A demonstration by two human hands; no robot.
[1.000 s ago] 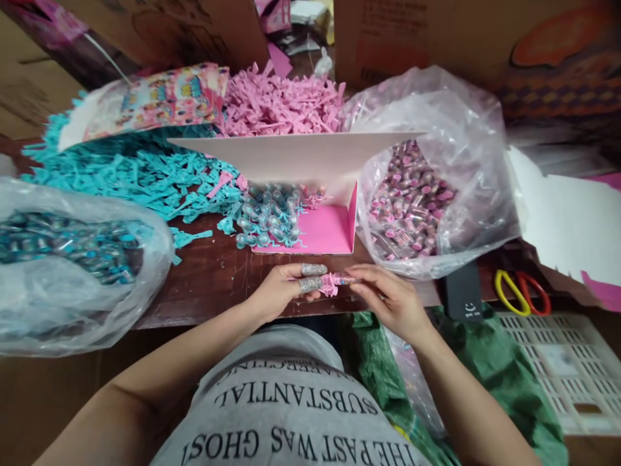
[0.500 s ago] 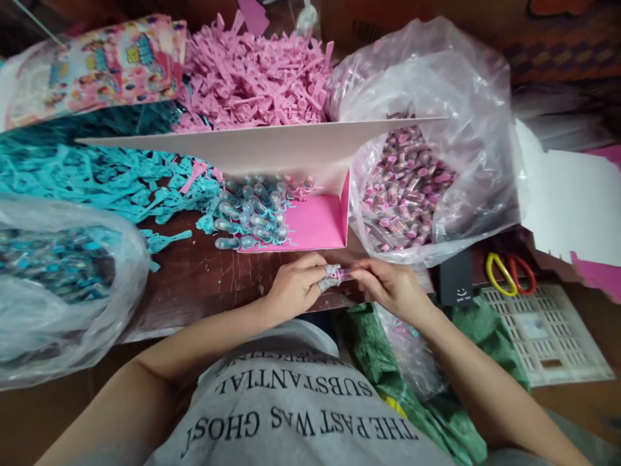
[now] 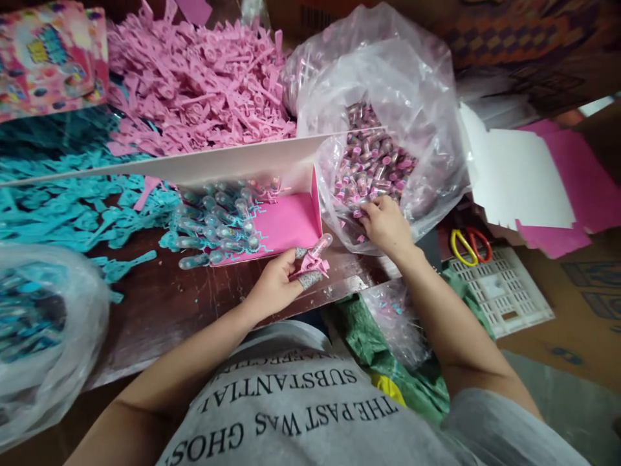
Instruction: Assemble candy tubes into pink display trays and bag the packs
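Observation:
My left hand, with grey tape round its fingertips, pinches a pink plastic piece with a clear capsule sticking out of it, just in front of the box. My right hand is at the mouth of a clear plastic bag. Its fingers are curled together among the small pink-capped capsules; what they hold cannot be made out. Inside the open pink and white box lie rows of clear capsules on blue pieces, plus a few pink ones at the back.
A heap of pink plastic pieces lies behind the box, blue pieces to its left. A bag of blue capsules stands at the left. Printed packets lie back left. Scissors and a white plastic grid are at the right.
My right hand has left the pink piece and moved right and up to the bag of capsules. My left hand still holds the pink piece, now turned with its capsule upward. The view has shifted right.

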